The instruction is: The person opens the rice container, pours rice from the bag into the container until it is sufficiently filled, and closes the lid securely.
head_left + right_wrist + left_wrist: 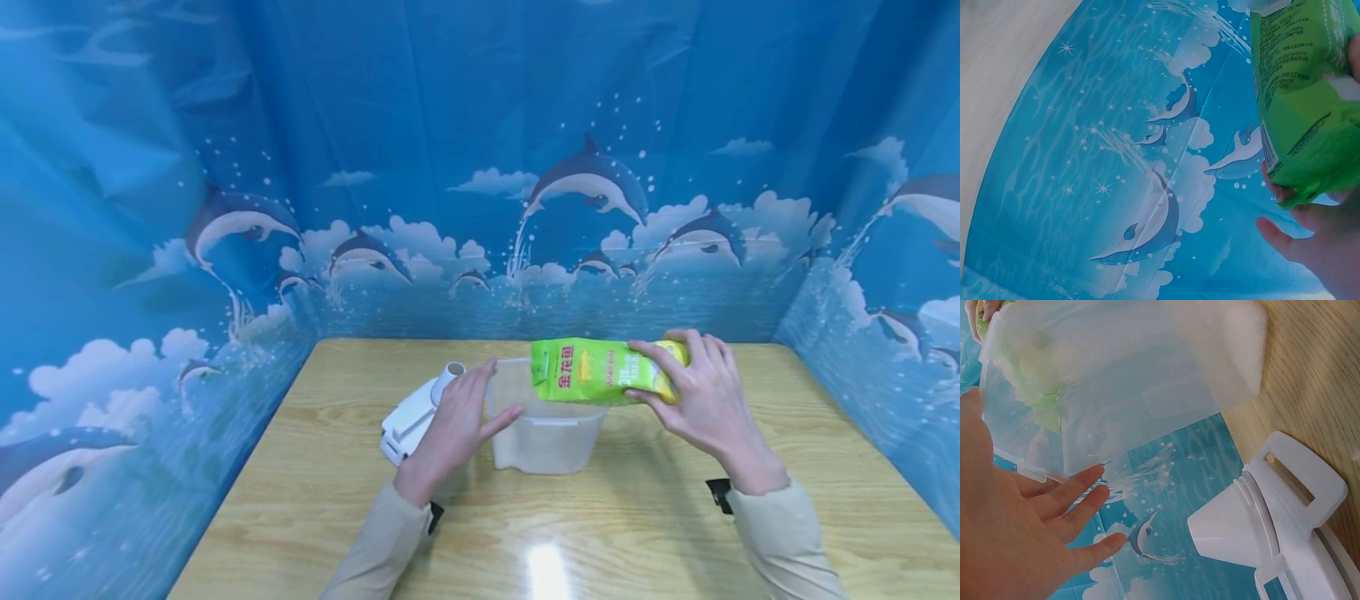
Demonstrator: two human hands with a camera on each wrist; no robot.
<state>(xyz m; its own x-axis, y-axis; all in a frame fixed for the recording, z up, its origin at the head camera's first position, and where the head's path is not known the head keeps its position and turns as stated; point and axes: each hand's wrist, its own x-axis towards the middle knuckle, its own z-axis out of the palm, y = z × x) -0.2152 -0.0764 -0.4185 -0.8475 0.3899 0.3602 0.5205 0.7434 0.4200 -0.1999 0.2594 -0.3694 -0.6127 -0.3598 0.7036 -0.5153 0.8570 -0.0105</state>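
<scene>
My right hand [701,392] grips the yellow end of a green-and-yellow food packet [581,371]. The packet lies nearly level over the top of a translucent plastic container [547,446], its green end above the opening. In the left wrist view, whitish contents show at the bottom of the container [1147,381]. My left hand [459,425] is at the container's left side, fingers extended, near or against its rim. In the right wrist view, fingers support the packet's [1310,94] lower end. The packet's mouth is hidden there.
A white plastic lid with a round spout [412,417] lies on the wooden table [337,517], left of the container and close to my left hand. A blue dolphin-print curtain [450,167] walls the table at the back and both sides.
</scene>
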